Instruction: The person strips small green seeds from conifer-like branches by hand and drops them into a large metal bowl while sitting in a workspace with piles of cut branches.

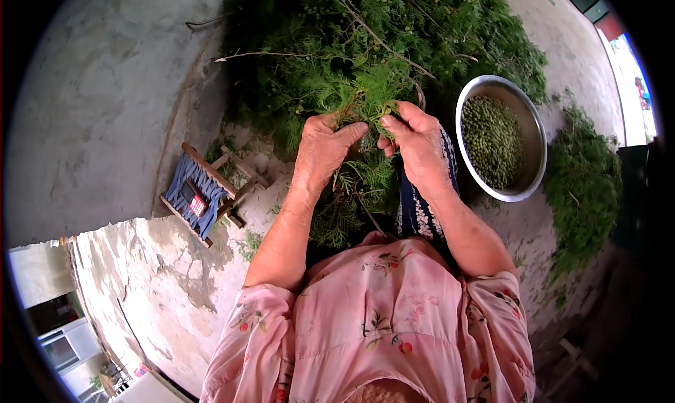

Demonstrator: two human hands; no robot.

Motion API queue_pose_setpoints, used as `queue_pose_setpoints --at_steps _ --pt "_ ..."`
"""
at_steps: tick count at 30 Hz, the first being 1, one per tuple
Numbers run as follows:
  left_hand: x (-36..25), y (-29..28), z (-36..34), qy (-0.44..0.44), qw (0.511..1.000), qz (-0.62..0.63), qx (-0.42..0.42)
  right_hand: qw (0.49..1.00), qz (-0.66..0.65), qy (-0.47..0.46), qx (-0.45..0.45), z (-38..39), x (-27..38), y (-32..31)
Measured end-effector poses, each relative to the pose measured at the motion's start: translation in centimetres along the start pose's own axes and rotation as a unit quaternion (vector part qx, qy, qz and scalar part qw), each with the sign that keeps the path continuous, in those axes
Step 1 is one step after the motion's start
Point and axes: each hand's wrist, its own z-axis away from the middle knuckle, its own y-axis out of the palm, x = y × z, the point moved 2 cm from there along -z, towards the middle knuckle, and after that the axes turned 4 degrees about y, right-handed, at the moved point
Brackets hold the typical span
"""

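Both bare forearms rise from the lower edge and converge. The left hand (322,150) and right hand (416,146) are raised close together, knuckles up, fingers (351,131) curled and seemingly pinched, thumb tips nearly meeting.

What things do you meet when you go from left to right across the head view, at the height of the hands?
Small wooden stool with blue cloth seat → left hand → right hand, both on the green sprig → metal bowl of small green seeds → loose green cuttings on the ground.
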Motion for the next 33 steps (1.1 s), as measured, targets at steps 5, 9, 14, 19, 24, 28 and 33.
queue_pose_setpoints --at_steps 5,9,14,19,24,28,33 --pt "0.0 1.5 -0.2 0.042 0.997 0.058 -0.020 0.944 0.246 -0.156 -0.153 -0.3 0.2 -0.3" --pt "-1.5 0.9 0.6 -0.012 0.996 0.087 -0.024 0.938 0.161 -0.130 -0.277 -3.0 0.8 -7.1" --pt "-1.2 -1.4 -0.2 -0.016 0.955 0.294 -0.032 0.890 0.222 -0.161 -0.364 -2.8 2.8 -16.3" --pt "-0.7 -4.2 -1.8 0.078 0.879 0.462 0.082 0.810 0.306 -0.151 -0.476 -0.9 3.3 -29.9" --pt "-2.0 -4.1 -1.9 0.162 0.874 0.450 0.085 0.796 0.315 -0.125 -0.502 1.4 4.9 -31.7" --pt "-2.3 -4.0 -1.2 0.185 0.875 0.425 0.142 0.897 0.253 -0.222 -0.287 0.3 7.2 -16.5" --pt "-2.0 -2.7 -0.3 0.126 0.858 0.474 0.151 0.920 0.368 -0.131 0.028 -1.2 5.8 -5.1"
